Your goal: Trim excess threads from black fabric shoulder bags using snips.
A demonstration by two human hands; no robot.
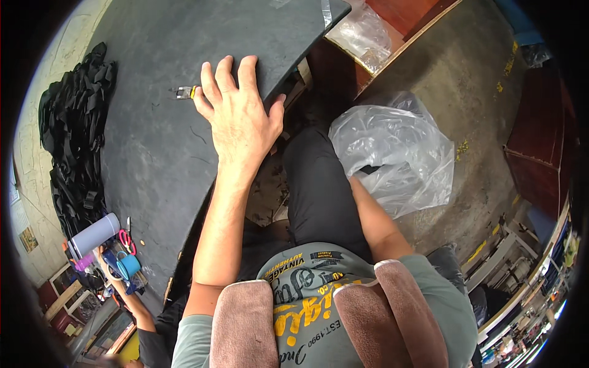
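My left hand (236,113) lies palm down on the dark table (159,153), fingers spread and the thumb at the table's edge. Small thread snips (185,92) with a bit of yellow on the handle stick out beside its little finger; the rest is hidden under the hand. On my right, my forearm (379,222) reaches down to a large clear plastic bag (408,150). My right hand is out of sight behind or inside the bag, and its fingers cannot be made out. A small dark patch shows at the bag's opening.
A heap of black straps (76,135) lies along the table's far left side. Near it are a grey-lilac cylinder (95,234), red-handled scissors (127,241) and a blue cup (128,266). Another person's arm (138,310) reaches in there. An open reddish-brown box (405,24) holds clear plastic.
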